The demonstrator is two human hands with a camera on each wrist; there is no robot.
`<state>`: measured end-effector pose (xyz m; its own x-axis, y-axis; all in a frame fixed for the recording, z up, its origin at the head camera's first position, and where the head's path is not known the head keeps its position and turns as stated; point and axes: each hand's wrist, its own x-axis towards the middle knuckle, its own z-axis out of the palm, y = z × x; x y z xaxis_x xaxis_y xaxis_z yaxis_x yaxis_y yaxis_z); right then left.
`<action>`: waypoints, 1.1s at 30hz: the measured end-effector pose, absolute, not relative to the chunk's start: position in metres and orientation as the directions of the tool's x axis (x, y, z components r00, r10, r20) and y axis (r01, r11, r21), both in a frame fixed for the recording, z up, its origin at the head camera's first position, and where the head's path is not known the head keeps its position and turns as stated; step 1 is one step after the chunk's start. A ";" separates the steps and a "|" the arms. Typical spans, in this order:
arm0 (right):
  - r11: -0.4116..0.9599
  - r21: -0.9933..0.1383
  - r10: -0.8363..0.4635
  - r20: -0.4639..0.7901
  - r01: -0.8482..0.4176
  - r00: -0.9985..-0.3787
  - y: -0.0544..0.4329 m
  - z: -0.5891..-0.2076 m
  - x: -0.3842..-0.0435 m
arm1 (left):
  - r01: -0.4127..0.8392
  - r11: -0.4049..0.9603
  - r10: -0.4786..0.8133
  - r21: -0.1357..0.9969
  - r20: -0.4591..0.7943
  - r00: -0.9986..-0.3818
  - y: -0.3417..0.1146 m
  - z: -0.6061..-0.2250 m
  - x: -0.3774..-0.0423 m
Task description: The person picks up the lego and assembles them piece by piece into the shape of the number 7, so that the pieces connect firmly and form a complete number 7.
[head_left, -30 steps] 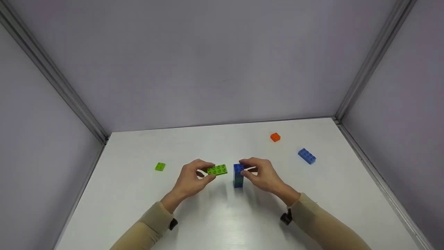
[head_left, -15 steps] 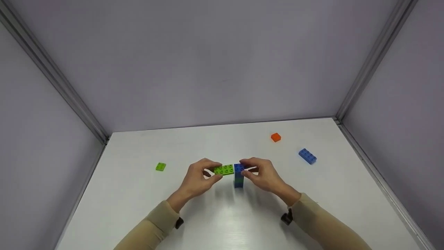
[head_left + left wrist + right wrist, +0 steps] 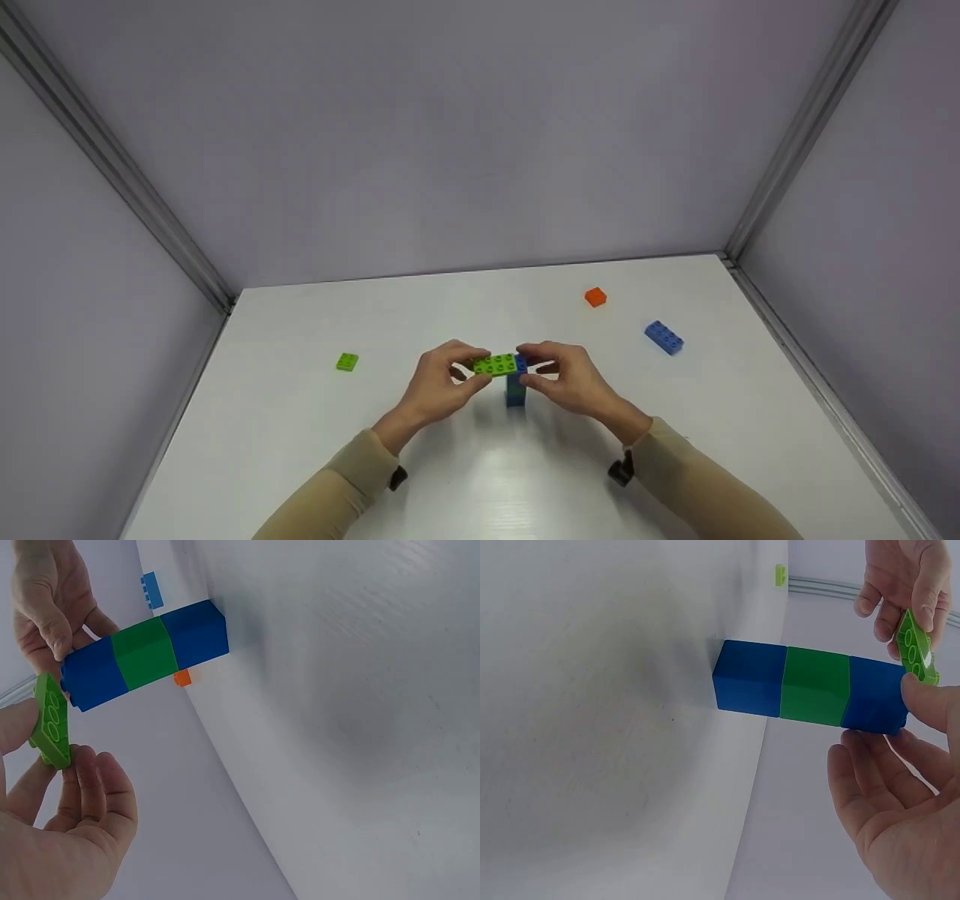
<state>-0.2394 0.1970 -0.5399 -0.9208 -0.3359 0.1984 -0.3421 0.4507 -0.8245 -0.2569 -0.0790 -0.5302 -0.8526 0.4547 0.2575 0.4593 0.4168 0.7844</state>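
Observation:
A thin lime-green building brick [image 3: 493, 365] with two rows of studs is pinched at its left end between the thumb and fingers of my left hand [image 3: 441, 382]. Its right end overlaps the top of a tower in the head view. That tower [image 3: 815, 686] stands upright on the table, a green block between two blue ones. My right hand [image 3: 568, 376] pinches the top blue block [image 3: 94, 673] with thumb and fingers. In the left wrist view the hollow underside of the lime brick [image 3: 52, 720] faces the studs of the tower, close to them.
On the white table [image 3: 300, 465], a small lime-green plate [image 3: 346, 361] lies to the left. At the back right sit an orange brick [image 3: 595, 297] and a long blue brick [image 3: 664, 337]. Grey walls [image 3: 480, 150] border the table at the back and sides.
My left hand has moved to the right with the lime-green brick, from beside the tower to over its top. The right hand and the tower have stayed in place.

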 end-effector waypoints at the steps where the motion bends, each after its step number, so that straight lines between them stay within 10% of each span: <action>1: 0.447 -0.824 -0.339 0.203 -0.348 -0.919 0.197 -0.540 -0.239 | 0.459 0.414 0.455 0.786 0.258 -0.853 -0.078 -0.530 -0.257; 33: 0.463 -0.791 -0.330 0.266 -0.400 -0.906 0.198 -0.542 -0.244 | 0.500 0.412 0.501 0.762 0.269 -0.823 -0.060 -0.530 -0.268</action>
<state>-0.2436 0.1979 -0.5424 -0.9058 -0.3301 0.2656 -0.4005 0.4626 -0.7910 -0.2679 -0.0598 -0.5296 -0.8226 0.5009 0.2692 0.5001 0.4119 0.7617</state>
